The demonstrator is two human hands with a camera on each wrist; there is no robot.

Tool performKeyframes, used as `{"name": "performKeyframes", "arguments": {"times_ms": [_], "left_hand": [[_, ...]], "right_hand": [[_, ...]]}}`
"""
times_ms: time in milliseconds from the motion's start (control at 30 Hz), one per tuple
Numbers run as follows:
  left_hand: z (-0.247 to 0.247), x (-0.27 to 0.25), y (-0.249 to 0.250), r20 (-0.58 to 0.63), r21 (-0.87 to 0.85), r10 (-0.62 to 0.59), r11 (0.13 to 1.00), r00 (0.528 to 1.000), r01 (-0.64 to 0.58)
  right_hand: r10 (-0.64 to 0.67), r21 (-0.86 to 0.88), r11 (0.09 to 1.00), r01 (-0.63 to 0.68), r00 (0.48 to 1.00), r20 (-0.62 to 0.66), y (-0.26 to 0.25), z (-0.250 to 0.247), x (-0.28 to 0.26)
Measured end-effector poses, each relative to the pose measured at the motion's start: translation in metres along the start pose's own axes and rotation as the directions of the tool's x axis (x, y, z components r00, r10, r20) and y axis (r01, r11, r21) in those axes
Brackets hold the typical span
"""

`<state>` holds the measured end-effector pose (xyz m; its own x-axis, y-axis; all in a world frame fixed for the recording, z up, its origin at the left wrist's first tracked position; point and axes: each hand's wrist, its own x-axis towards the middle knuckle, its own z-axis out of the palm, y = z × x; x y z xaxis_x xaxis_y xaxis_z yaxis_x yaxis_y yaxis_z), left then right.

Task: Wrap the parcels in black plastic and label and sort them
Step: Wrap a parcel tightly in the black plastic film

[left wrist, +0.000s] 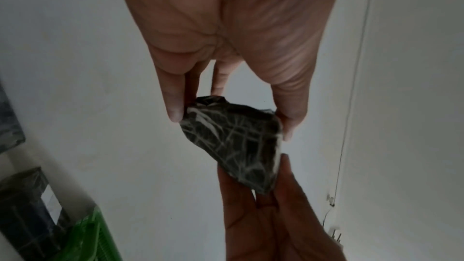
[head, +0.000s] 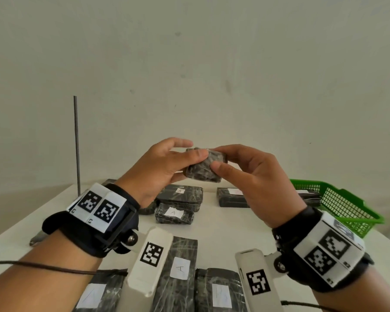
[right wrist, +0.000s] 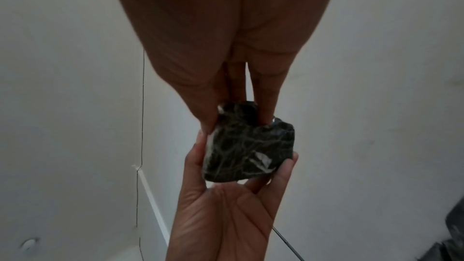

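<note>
Grip: small black-wrapped parcel (head: pixel 205 165) is held in mid-air between both hands, above the far part of the table (head: pixel 214 235).
Left hand (head: pixel 160 167): parcel is pinched at its left end, thumb on the near face, fingers curled behind (seen from the right wrist, the left palm lies open below it).
Right hand (head: pixel 254 176): right end of the parcel is pinched between thumb and fingertips; fingers are bent round it.
Parcel surface: black plastic is creased, with pale wrinkle lines; no label is seen on the faces shown.
Table, far side: wrapped parcels are laid together, two with white labels marked A (head: pixel 173 212), one more parcel (head: pixel 232 197) to their right.
Table, near edge: three longer wrapped parcels are laid side by side under the wrists, the middle one (head: pixel 182 269) labelled A; the right one's letter is not clearly read.
Basket: green plastic basket (head: pixel 345 206) is set at the right, a dark parcel partly seen inside.
Rod: thin dark rod (head: pixel 76 145) is stood upright at the far left.
</note>
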<state>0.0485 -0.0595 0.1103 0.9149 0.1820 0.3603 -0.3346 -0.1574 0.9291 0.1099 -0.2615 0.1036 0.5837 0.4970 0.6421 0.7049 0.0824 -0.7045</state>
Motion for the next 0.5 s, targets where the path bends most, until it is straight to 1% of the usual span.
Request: {"name": "performKeyframes", "arguments": {"times_ms": [100, 200, 267, 333, 400, 467, 500], "left_hand": [[0.006, -0.004, 0.002, -0.038, -0.045, 0.064, 0.997, 0.997, -0.065], [0.013, -0.007, 0.004, -0.058, -0.079, 0.119, 0.989, 0.991, -0.123], [0.018, -0.008, 0.004, -0.061, -0.098, 0.127, 0.986, 0.99, -0.133], [0.022, -0.009, 0.005, -0.057, -0.123, 0.114, 0.985, 0.992, -0.12], [0.026, -0.01, 0.004, -0.036, -0.133, 0.093, 0.986, 0.995, -0.097], [0.03, -0.012, 0.003, -0.022, -0.134, 0.09, 0.987, 0.996, -0.092], [0.031, -0.013, 0.003, -0.025, -0.133, 0.089, 0.987, 0.996, -0.091]], "right_hand": [[0.012, 0.03, 1.0, -0.01, 0.998, -0.069, 0.0, -0.001, 0.001], [0.007, 0.102, 0.995, 0.002, 0.996, -0.088, -0.004, -0.004, 0.004], [-0.011, 0.12, 0.993, 0.022, 0.996, -0.092, -0.008, -0.005, 0.006], [-0.04, 0.077, 0.996, 0.045, 0.997, -0.07, -0.008, -0.004, 0.007], [-0.048, 0.035, 0.998, 0.048, 0.999, -0.009, -0.003, -0.001, 0.004], [-0.038, 0.048, 0.998, 0.036, 0.998, 0.046, 0.001, 0.0, 0.0], [-0.043, 0.059, 0.997, 0.04, 0.998, 0.053, 0.002, 0.0, -0.002]]}}
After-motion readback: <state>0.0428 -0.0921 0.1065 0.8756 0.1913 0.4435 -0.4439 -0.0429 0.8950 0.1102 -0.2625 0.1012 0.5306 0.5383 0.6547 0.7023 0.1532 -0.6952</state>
